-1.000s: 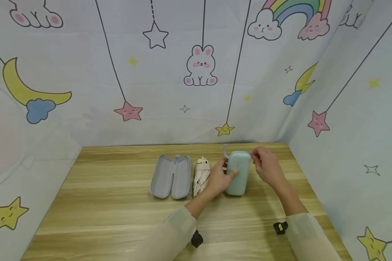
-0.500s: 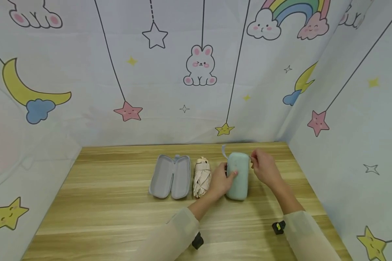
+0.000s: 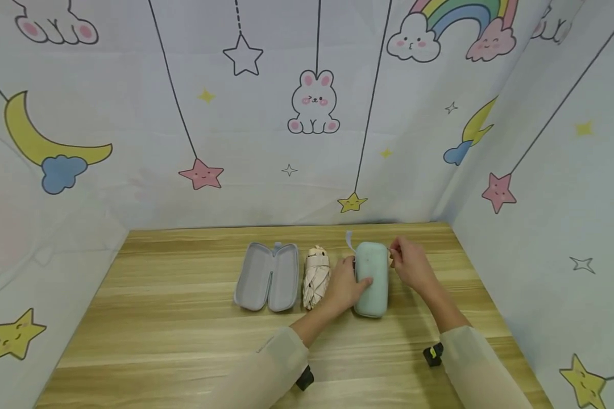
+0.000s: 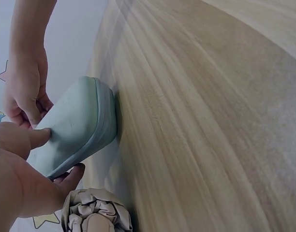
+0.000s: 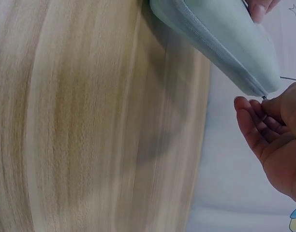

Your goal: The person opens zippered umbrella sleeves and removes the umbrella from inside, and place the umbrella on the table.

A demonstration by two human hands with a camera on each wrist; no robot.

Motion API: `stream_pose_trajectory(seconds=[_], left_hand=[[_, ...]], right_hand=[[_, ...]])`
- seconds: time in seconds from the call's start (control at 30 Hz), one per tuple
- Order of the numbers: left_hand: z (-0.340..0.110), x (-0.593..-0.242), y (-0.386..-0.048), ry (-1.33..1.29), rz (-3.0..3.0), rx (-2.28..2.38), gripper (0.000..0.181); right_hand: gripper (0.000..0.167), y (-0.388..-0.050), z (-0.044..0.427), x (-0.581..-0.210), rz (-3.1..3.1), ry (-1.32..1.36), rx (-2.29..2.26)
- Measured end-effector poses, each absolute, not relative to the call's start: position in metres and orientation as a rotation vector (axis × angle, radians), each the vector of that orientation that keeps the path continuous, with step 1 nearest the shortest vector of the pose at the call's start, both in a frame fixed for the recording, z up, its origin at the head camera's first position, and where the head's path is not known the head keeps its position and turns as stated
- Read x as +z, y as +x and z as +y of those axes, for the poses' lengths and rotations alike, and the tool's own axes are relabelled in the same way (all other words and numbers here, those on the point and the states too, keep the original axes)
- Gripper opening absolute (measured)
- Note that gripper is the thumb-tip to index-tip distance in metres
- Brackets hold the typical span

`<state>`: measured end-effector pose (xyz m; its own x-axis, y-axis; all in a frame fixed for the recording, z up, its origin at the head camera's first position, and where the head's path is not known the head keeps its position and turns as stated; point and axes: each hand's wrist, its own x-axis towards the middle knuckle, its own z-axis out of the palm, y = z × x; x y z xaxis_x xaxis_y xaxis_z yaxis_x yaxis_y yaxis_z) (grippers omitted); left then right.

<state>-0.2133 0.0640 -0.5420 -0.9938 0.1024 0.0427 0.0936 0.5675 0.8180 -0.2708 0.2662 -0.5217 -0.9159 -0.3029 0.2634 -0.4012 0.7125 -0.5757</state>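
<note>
A mint green zippered case (image 3: 373, 284) with rounded corners is held near the back right of the table. My left hand (image 3: 344, 286) grips its left side, thumb across the top face and fingers beneath, as the left wrist view shows. At the far right corner my right hand (image 3: 413, 264) pinches the small zipper pull (image 5: 264, 98) between thumb and forefinger. The zipper track (image 5: 220, 50) along the visible side looks closed. A light strap (image 3: 349, 241) sticks out from the case's far left corner.
Left of the case lies a bundle of folded beige strips (image 3: 316, 278). Farther left a grey case (image 3: 268, 277) lies spread open on the wooden table (image 3: 184, 341). A printed cloth wall (image 3: 256, 130) rises behind the table's back edge.
The green case has tipped so its top face shows more, and it has come slightly nearer. My right hand has shifted a little left and nearer with it.
</note>
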Motion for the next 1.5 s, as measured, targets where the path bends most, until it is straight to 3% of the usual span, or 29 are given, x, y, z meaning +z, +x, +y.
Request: stream_pose_trajectory(seconds=[0.53, 0.9, 1.2, 1.5], left_hand=[[0.066, -0.544, -0.208, 0.197, 2.843, 1.186, 0.082], [0.067, -0.552, -0.202, 0.277, 2.907, 1.008, 0.076], [0.066, -0.546, -0.2, 0.687, 3.119, 0.444, 0.059], [0.064, -0.553, -0.207, 1.003, 3.026, 0.142, 0.071]], right_hand=[[0.004, -0.284, 0.266, -0.54, -2.789, 0.594, 0.871], [0.006, -0.286, 0.262, -0.554, -2.788, 0.545, 0.914], [0.005, -0.29, 0.263, -0.564, -2.853, 0.542, 0.917], [0.006, -0.291, 0.262, -0.565, -2.862, 0.549, 0.873]])
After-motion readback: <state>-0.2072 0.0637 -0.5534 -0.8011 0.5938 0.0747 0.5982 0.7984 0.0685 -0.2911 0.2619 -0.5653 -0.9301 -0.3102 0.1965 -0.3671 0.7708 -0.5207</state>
